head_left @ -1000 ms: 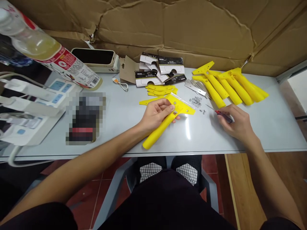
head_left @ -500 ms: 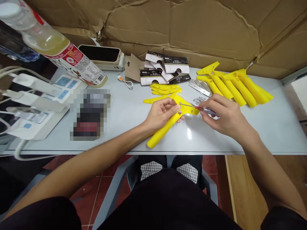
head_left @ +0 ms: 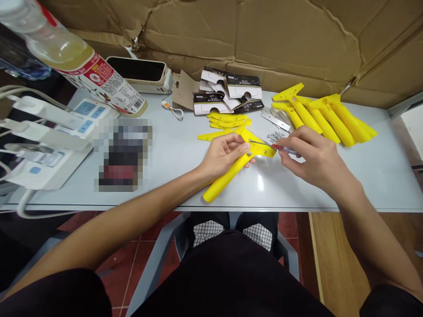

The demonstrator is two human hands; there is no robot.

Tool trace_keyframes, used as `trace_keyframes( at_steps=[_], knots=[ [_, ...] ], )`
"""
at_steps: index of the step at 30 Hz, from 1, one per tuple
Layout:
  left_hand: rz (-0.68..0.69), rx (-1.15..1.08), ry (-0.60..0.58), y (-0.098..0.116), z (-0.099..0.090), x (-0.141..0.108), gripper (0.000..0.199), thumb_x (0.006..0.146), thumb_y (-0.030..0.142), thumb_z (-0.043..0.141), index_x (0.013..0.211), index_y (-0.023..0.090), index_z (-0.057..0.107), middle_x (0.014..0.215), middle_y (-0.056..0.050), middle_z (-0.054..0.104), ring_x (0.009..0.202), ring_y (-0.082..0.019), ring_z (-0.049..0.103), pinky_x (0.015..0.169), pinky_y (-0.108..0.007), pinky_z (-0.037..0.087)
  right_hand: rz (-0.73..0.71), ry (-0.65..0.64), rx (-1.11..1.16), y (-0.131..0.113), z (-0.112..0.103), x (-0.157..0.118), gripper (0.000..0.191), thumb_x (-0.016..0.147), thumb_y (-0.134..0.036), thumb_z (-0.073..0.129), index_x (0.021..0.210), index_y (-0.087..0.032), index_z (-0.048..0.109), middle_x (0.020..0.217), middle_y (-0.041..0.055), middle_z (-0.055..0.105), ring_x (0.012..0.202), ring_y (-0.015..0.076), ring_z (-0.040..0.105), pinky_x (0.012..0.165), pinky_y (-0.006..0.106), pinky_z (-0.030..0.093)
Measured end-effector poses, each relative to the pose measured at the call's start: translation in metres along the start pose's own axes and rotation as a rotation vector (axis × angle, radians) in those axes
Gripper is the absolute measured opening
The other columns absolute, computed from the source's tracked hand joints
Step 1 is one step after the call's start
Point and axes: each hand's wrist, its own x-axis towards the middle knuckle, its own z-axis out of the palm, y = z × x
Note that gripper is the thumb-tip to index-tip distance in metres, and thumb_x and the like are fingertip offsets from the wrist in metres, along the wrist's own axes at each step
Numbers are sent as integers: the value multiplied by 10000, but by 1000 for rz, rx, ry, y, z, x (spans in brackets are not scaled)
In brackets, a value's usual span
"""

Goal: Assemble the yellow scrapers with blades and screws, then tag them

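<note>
My left hand (head_left: pixel 225 155) is closed around the head of a yellow scraper (head_left: pixel 225 179), whose handle points down to the left over the table's front edge. In my right hand (head_left: pixel 310 154) is a screwdriver (head_left: pixel 287 150) with a red and clear handle. Its metal shaft lies slantwise over the scraper head, the tip at a screw near my left thumb. A second screw shows on the head further right. Just beyond are a pile of small screws or nuts (head_left: pixel 275 138), metal blades (head_left: pixel 276 119) and flat yellow pieces (head_left: pixel 228 119).
Several yellow handles (head_left: pixel 325 119) lie at the back right. Black and white cards (head_left: pixel 228 90) stand behind the work. To the left are a phone on a white box (head_left: pixel 140 72), a bottle (head_left: pixel 99 79), a power strip (head_left: pixel 59 158) and a blurred-out object (head_left: pixel 124 154).
The screwdriver and my right hand have shifted very slightly to the right. My left hand keeps its hold on the scraper. The view has tilted a little.
</note>
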Motion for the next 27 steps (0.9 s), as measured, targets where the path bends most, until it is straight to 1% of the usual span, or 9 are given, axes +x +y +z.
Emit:
trace_keyframes(
  at_steps=[5,8,10,12,14,17,19,22,27],
  knots=[
    [18,32,-3,-4,-1,1,451,821,472,947,919,183,615,824,-35,785,671,-201,820,593,-273,663,-45,-39,-193,-15,-16,7,215,1084,-216,583,1130,-205,793,1050,103,709,760,198,636,623,362,516],
    [17,56,14,-6,-1,2,415,844,453,921,922,184,615,859,-54,805,699,-209,828,592,-273,660,-48,-99,-273,-30,-31,17,268,1092,-178,528,1047,-220,789,1074,103,700,747,200,592,629,366,469],
    [20,55,18,-6,-1,2,411,843,451,921,916,182,619,872,-57,811,694,-206,825,591,-274,659,-29,-139,-273,-39,-40,25,309,1102,-159,483,1050,-243,775,1102,101,706,805,219,614,670,373,474],
    [16,49,21,-5,-1,2,429,831,463,933,918,184,620,866,-50,808,683,-204,822,594,-277,661,-72,-156,-265,-45,-46,32,352,1110,-126,422,1089,-252,750,1145,100,707,905,244,649,722,382,486],
    [11,41,27,-4,-1,2,460,814,487,947,923,185,618,850,-41,799,679,-209,821,597,-284,662,-127,-164,-258,-48,-48,39,385,1102,-88,376,1084,-254,723,1123,85,695,955,252,662,757,387,488],
    [6,33,32,-3,-1,2,502,788,512,969,919,182,614,844,-38,791,677,-214,817,599,-292,661,-124,-186,-224,-50,-49,50,309,1098,-122,419,1045,-257,692,1042,56,661,887,225,656,752,377,496],
    [4,26,35,-2,-1,3,513,776,517,978,906,182,612,839,-35,789,665,-202,806,603,-290,659,-117,-183,-219,-50,-48,56,210,1105,-200,462,1078,-248,664,1120,74,651,838,211,638,718,382,502],
    [0,18,44,-2,-2,3,489,793,508,965,905,185,615,804,-22,780,644,-181,791,611,-278,658,-161,-191,-185,-46,-50,63,143,1083,-235,450,1131,-239,584,1237,128,597,832,229,605,677,416,490],
    [-14,-6,43,0,-1,2,355,869,374,906,900,189,606,760,-6,763,648,-184,804,602,-259,649,-188,-151,-127,-40,-58,71,78,1084,-242,484,1056,-294,535,1070,67,647,788,233,591,656,426,427]
  ],
)
